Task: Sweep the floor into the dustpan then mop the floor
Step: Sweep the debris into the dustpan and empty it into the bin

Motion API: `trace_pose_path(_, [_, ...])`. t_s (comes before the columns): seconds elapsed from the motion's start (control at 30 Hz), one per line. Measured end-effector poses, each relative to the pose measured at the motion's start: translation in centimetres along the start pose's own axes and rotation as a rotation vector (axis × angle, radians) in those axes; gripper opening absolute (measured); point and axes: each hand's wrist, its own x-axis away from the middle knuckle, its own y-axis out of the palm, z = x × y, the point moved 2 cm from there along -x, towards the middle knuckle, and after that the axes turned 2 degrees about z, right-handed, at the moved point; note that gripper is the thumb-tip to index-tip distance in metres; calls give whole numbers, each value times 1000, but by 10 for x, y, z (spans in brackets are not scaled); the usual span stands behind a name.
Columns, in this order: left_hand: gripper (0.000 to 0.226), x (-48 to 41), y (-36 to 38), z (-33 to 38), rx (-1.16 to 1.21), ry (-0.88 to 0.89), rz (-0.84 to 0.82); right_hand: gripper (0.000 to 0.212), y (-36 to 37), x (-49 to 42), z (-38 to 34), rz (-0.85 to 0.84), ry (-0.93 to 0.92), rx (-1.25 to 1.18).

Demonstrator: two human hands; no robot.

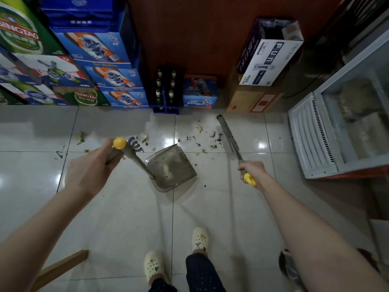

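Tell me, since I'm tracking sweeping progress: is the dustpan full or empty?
Nearly empty: the dustpan shows only a few specks inside, while debris lies scattered on the floor.

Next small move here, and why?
Probably drag the broom left, pushing the scraps toward the dustpan. The right hand holds the broom beyond the scraps, the left hand holds the dustpan's handle, and its open edge faces them.

I see bare tile floor (117,207) open between dustpan (172,168) and my feet. Ahead, stacked beer cartons (105,66), a bottle crate (166,95) and cardboard boxes (256,95) wall it off; the display fridge (336,131) blocks the right.
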Motion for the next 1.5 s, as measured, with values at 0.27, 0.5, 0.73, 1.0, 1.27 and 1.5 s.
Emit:
trace_pose_path(0.27, [27,-59,43,44,-5,-39,26,11,-21,-99,-40,30,-103,237])
trace_pose_path(0.5, [27,-76,60,64,7,-68,55,24,-10,-166,-45,-9,-72,328])
trace_pose_path(0.73, [24,-72,54,66,10,-78,69,36,21,-130,11,-73,-35,380])
trace_pose_path(1.0, [28,-57,40,58,17,-47,44,65,16,-32,58,-148,-52,478])
trace_pose_path(1.27, [26,-52,32,47,-19,-98,8,58,18,-41,13,-82,-232,582])
trace_pose_path(1.5, [29,-49,48,31,-11,-162,23,54,47,-113,-37,-66,-261,595])
